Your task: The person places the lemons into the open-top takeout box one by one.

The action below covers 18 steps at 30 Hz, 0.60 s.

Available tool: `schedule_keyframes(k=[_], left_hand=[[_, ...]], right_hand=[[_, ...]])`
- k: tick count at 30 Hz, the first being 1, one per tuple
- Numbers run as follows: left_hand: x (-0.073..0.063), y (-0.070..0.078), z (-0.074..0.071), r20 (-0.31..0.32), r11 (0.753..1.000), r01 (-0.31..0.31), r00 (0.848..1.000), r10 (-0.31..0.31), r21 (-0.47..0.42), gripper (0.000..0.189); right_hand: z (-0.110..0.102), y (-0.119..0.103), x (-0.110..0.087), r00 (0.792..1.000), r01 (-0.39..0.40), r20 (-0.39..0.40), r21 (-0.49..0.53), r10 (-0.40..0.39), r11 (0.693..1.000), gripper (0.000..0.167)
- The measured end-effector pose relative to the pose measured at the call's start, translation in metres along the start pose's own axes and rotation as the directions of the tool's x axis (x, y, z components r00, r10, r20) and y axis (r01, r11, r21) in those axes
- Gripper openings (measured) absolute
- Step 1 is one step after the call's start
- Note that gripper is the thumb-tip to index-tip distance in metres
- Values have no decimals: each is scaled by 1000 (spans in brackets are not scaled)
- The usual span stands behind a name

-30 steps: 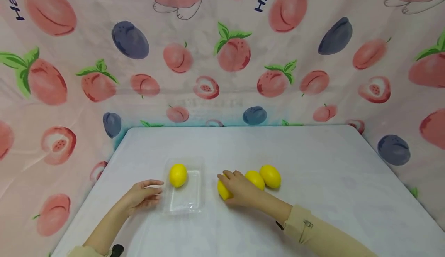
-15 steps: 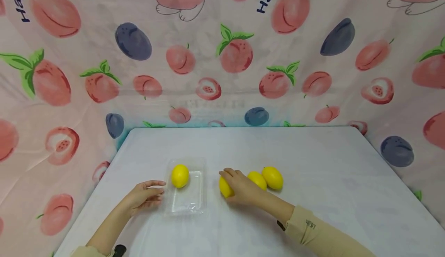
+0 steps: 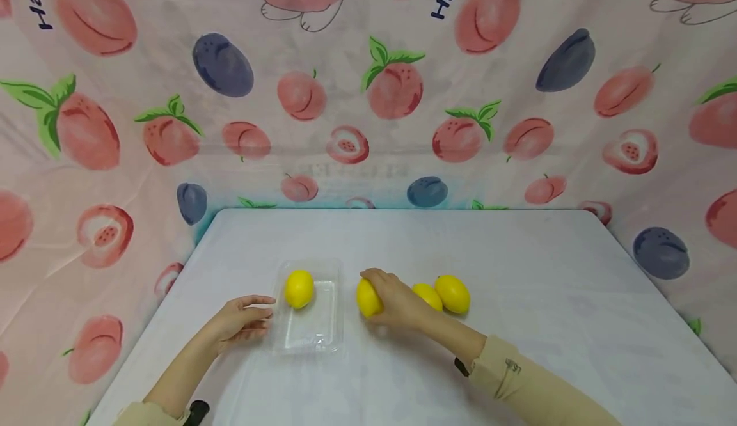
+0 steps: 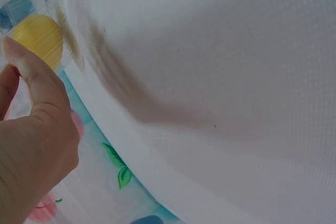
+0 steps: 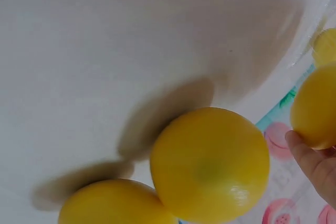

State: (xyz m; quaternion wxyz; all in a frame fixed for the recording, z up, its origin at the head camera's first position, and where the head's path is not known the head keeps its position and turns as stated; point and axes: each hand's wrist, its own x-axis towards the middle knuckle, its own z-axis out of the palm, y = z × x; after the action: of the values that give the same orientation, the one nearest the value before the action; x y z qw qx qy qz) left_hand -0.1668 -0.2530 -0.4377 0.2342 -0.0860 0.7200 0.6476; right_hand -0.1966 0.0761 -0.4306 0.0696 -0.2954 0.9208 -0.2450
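My right hand (image 3: 398, 301) grips a yellow lemon (image 3: 367, 298) between thumb and fingers, just to the right of a clear plastic tray (image 3: 324, 343). In the right wrist view the gripped lemon (image 5: 315, 108) shows at the right edge, with a fingertip against it. One lemon (image 3: 299, 289) lies in the upper left part of the tray. Beside the tray's left wall is my left hand (image 3: 238, 320), its fingers loosely extended and holding nothing. Seen from the left wrist, the tray's lemon (image 4: 39, 40) appears through the clear wall, beyond the fingers.
Two more lemons, one partly behind the right wrist (image 3: 427, 296) and the other farther right (image 3: 453, 294), lie side by side on the white table (image 3: 547, 323). A fruit-printed cloth (image 3: 345, 100) hangs behind the table and along its sides.
My right hand has brought its lemon slightly up and left, away from the two loose lemons and toward the tray. The left hand keeps its place beside the tray.
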Motion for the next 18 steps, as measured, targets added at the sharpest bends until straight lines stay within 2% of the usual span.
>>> schedule_keyframes(k=[11, 18], left_hand=[[1, -1, -1, -13, 1000, -1, 1000, 1, -7, 39], [2, 0, -3, 12, 1000, 0, 1000, 0, -3, 37]], right_hand=[[-9, -17, 8, 1000, -2, -19, 81, 3, 997, 75], [-14, -26, 9, 1000, 25, -13, 101, -24, 995, 76]])
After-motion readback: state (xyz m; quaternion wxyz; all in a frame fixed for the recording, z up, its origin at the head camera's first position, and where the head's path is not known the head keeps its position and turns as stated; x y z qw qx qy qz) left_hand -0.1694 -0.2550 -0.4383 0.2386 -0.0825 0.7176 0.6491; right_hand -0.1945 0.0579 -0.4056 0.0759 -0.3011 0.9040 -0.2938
